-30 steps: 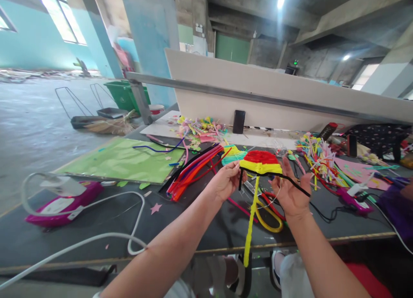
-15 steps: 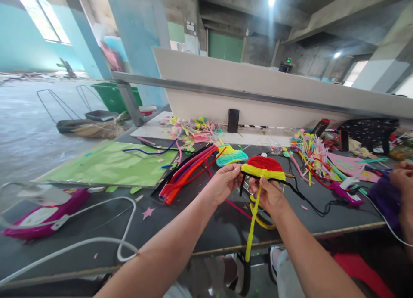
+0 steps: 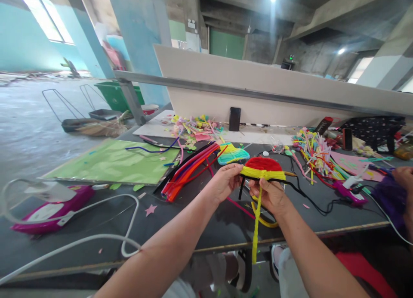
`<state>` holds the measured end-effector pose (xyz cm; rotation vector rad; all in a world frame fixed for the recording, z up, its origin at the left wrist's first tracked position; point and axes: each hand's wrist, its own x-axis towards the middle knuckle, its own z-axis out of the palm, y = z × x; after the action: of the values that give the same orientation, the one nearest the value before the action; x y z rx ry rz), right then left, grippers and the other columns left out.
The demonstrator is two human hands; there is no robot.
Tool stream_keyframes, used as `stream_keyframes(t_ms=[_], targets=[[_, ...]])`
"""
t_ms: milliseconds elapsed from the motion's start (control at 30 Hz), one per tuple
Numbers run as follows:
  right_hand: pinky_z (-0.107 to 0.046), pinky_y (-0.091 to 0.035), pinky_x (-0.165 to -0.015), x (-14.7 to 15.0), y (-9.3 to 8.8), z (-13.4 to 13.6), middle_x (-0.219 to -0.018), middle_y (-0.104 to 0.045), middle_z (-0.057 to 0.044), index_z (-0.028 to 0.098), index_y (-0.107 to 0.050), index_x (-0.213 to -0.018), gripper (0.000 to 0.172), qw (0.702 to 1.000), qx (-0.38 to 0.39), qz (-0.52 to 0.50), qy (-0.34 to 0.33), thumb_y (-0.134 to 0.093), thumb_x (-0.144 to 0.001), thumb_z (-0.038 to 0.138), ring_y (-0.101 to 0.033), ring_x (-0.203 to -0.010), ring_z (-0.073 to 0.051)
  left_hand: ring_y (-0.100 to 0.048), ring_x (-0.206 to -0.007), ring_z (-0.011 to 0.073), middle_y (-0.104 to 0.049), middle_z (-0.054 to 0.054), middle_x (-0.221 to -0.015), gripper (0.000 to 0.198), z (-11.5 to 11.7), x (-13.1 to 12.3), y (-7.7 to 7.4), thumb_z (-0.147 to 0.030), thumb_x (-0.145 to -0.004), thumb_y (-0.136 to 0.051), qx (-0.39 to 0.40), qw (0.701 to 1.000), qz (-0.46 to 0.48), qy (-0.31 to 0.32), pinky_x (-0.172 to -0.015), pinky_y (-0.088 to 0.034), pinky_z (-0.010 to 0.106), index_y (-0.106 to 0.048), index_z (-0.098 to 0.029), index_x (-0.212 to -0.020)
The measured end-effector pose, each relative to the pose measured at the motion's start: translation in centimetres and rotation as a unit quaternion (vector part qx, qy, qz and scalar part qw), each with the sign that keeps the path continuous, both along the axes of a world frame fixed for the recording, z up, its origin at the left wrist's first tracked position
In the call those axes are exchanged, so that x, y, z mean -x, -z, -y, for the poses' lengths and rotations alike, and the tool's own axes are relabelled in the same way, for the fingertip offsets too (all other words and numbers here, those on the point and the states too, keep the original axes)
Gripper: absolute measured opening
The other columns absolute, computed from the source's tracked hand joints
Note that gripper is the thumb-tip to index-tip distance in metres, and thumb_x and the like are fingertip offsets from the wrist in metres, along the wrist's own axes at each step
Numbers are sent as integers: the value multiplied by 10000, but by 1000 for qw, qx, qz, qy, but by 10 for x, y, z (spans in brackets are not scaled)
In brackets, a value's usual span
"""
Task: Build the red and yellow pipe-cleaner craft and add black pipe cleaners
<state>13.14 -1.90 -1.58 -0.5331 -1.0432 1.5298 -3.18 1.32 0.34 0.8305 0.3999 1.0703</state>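
Observation:
A half-round piece of red, yellow and black pipe cleaners (image 3: 263,164) is held up over the table's front part. My left hand (image 3: 227,182) pinches its left end, near a short black tail. Below its middle, my right hand (image 3: 270,195) grips it with the thumb on the yellow band, where a yellow strip (image 3: 256,233) hangs past the table edge. A black strand trails off to the right. Behind the hands lies a yellow and blue piece (image 3: 232,154). Left of it is a bundle of red, pink and black pipe cleaners (image 3: 187,171).
A green sheet (image 3: 109,162) and a magenta power strip (image 3: 54,209) with white cables lie left. A phone (image 3: 234,119) stands at the back. Right are pipe cleaner scraps (image 3: 312,153), another power strip (image 3: 350,193) and another person's hand (image 3: 403,177).
The view has shifted slightly. Both hands keep their hold on the half-round piece, and the hanging yellow strip has swung a little to the right.

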Motion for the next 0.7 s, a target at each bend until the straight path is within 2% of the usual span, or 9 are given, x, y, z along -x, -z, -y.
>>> stream_keyframes(t_ms=[133,300,433,533,633,700], targets=[[-272,-458,-554,-1,-1,1,-733,-680,-46,156,-699,-817,216,1000,7,8,-16,-701,-743,358,-510,-516,-99,-620,-641,139,-661,52,-759,192,-1,0,0,-257,-713,-714,9,1000,-5,-11,-600,-477,247,-630,-109,-802],[-272,-464,-562,-4,-5,3,-764,-682,-45,165,-698,-772,198,1000,7,11,-16,-690,-753,363,-507,-536,-98,-590,-597,99,-636,34,-731,209,0,1,-3,-282,-729,-705,34,999,4,-18,-559,-457,204,-630,-115,-831],[-281,-471,-571,-6,-9,3,-755,-684,-44,173,-696,-754,206,1000,11,5,12,-724,-718,374,-514,-543,-106,-558,-559,85,-593,12,-685,225,0,-1,-2,-311,-739,-690,31,998,-16,-44,-567,-451,211,-605,-127,-837],[-289,-489,-591,-8,-10,1,-750,-688,-46,175,-690,-748,193,998,22,-8,53,-726,-719,363,-531,-556,-113,-534,-557,88,-565,-7,-650,186,1,-4,2,-306,-747,-666,-47,987,-81,-131,-583,-433,218,-579,-144,-775],[-303,-521,-639,-9,-9,-3,-738,-686,-40,179,-683,-758,195,996,37,-27,73,-734,-713,361,-561,-590,-122,-525,-625,100,-564,-12,-664,97,2,-6,4,-240,-754,-638,-168,939,-172,-245,-637,-412,215,-595,-163,-794],[-313,-539,-667,-9,-8,-5,-739,-683,-26,187,-678,-773,200,994,47,-43,85,-753,-693,354,-587,-630,-130,-526,-695,117,-583,4,-726,81,5,-5,3,-185,-740,-629,-232,905,-222,-280,-694,-407,224,-624,-175,-820]])
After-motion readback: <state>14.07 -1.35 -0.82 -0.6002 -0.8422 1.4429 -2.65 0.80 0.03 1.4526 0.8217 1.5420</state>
